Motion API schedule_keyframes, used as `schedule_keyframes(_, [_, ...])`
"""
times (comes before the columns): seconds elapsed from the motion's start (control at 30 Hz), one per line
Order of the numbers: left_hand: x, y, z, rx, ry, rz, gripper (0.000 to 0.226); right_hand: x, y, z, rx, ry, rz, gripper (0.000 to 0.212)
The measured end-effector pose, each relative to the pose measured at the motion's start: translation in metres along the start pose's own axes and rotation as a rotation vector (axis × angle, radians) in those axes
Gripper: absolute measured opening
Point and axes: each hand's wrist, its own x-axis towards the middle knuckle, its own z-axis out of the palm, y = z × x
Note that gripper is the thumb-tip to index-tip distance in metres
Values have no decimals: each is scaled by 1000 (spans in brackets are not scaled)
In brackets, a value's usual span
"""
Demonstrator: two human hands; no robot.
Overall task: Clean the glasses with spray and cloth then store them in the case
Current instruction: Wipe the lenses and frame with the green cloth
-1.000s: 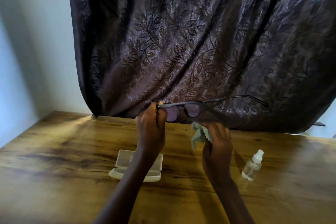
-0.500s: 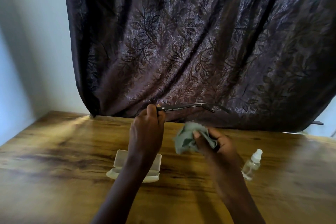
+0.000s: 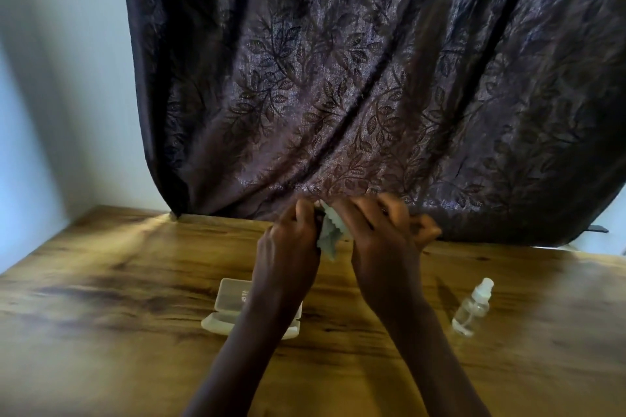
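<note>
Up above the wooden table (image 3: pixel 101 332), the two hands are very close together. The left hand (image 3: pixel 291 240) has its fingers curled, and it looks like it pinches one end of the glasses (image 3: pixel 317 225). Only a small dark bit of them shows, right between that hand and the cloth (image 3: pixel 330 235). The rest is hidden, and the picture is blurry there. The right hand (image 3: pixel 382 234) has its fingers bent round the pale green cloth, which hangs down in soft folds between the hands.

I think the glasses are light and thin. The frame can bend if it is squeezed hard, and the lenses can get scratched or smudged by bare fingers. If they are wet, they may be slippery too. So a good place to hold them is the frame near the corner, not the glass. The cloth is soft and floppy, so it can wrap round a lens and rub both sides at once.

The white glasses case (image 3: pixel 227 306) lies open on the table, under the left arm, which covers part of it. It looks hard and light, so it may slide if pushed. The small clear spray bottle (image 3: pixel 472 310) stands on the right, well apart from the case. It looks easy to knock over. A dark leafy curtain (image 3: pixel 372 78) hangs behind.
</note>
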Motion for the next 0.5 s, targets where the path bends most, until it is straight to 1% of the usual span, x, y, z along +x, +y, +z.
schedule_keyframes(0.07, [1, 0, -1, 6, 48, -21, 23, -1, 9, -4, -1, 9, 50, 41])
schedule_keyframes(0.13, [3, -2, -1, -12, 96, -52, 22, -3, 23, -9, 51, -30, 160, 44])
schedule_keyframes(0.2, [3, -5, -1, -23, 113, -78, 19, -4, 36, -13, 83, -63, 269, 43])
schedule_keyframes(0.27, [4, -6, 0, -19, 107, -84, 20, -5, 45, -14, 35, -52, 315, 43])
schedule_keyframes(0.33, [5, -4, 1, -4, 113, -76, 21, -4, 43, -14, 27, -25, 336, 46])
schedule_keyframes(0.4, [7, -2, 1, -16, 145, -76, 20, -2, 33, -12, 49, 14, 324, 42])
schedule_keyframes(0.5, [7, 6, 2, -52, 137, -32, 15, 2, 12, -4, 107, 63, 186, 42])
